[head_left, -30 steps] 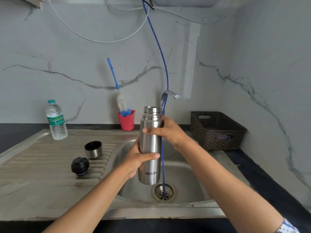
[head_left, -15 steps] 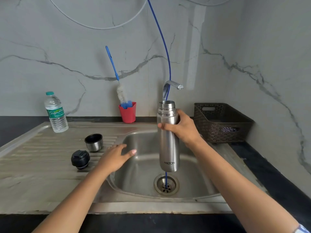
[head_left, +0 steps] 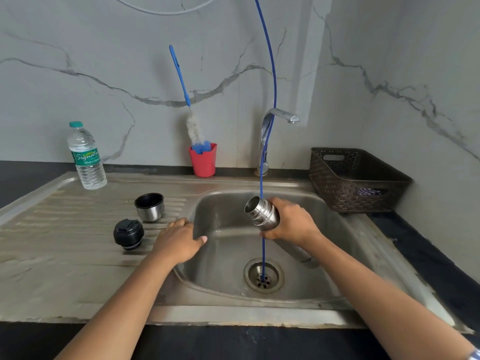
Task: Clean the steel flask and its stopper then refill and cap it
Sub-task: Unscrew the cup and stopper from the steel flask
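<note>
My right hand (head_left: 292,223) grips the steel flask (head_left: 262,213) near its threaded neck, low inside the sink basin (head_left: 223,255). The flask is tilted, with its open mouth pointing up and to the left and its body running down to the right behind my wrist. My left hand (head_left: 179,241) rests on the basin's left rim with fingers relaxed, holding nothing. The black stopper (head_left: 128,233) and the steel cup lid (head_left: 150,206) stand on the drainboard to the left. A bottle brush (head_left: 193,128) stands in a red cup (head_left: 203,159) by the wall.
A thin blue hose (head_left: 270,74) hangs from above, past the tap (head_left: 275,118), down into the drain (head_left: 262,275). A plastic water bottle (head_left: 87,157) stands at the drainboard's back left. A dark woven basket (head_left: 355,178) sits on the counter to the right.
My left hand let go of the flask and came down onto the sink rim. My right hand lowered the flask into the basin and tilted it from upright.
</note>
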Available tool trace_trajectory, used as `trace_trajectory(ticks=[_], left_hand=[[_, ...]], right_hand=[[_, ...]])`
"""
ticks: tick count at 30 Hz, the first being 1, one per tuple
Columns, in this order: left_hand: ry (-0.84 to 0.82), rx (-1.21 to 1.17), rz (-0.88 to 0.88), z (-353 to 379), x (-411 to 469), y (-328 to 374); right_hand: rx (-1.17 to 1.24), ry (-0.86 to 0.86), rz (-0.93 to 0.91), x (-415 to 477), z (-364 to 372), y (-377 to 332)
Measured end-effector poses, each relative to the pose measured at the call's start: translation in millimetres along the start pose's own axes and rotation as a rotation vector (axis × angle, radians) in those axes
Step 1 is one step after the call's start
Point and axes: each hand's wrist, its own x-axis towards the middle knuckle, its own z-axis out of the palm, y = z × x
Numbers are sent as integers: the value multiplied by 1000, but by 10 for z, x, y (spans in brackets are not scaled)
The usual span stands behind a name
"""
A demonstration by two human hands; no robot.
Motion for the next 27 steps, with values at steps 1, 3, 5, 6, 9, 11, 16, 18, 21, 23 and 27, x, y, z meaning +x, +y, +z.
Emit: trace_trajectory(ticks=[1,3,5,6,9,11,16,18,21,23,27], left_hand=[[-1,-5,0,3,6,-13],[2,-5,1,5,22,-32],[2,-11,-3,10,35,-44],[2,-14,-4,13,37,-48],[7,-13,-4,13,23,-40],[3,-4,-7,10,-1,-20],[-13,1,-15,-3,-53,14],[-15,1,-17,-4,-52,18],[-27,10,-19,9,-39,22],[-34,18,-23,19,-36,23],[-45,21,-30,27,-34,29]], right_hand=[[-58,-15,-6,-5,33,13],[-158,-39,-26,-14,95,24],[-239,-77,-45,-10,147,20],[-280,-96,-55,-10,169,14],[-377,-133,-80,-9,213,2],[-415,-158,-90,-21,240,-4],[-514,-199,-125,-37,304,-8],[-521,-198,-124,-34,304,-4],[-536,-204,-123,-46,302,6],[-557,-213,-128,-58,315,10],[-595,-221,-144,-52,348,26]])
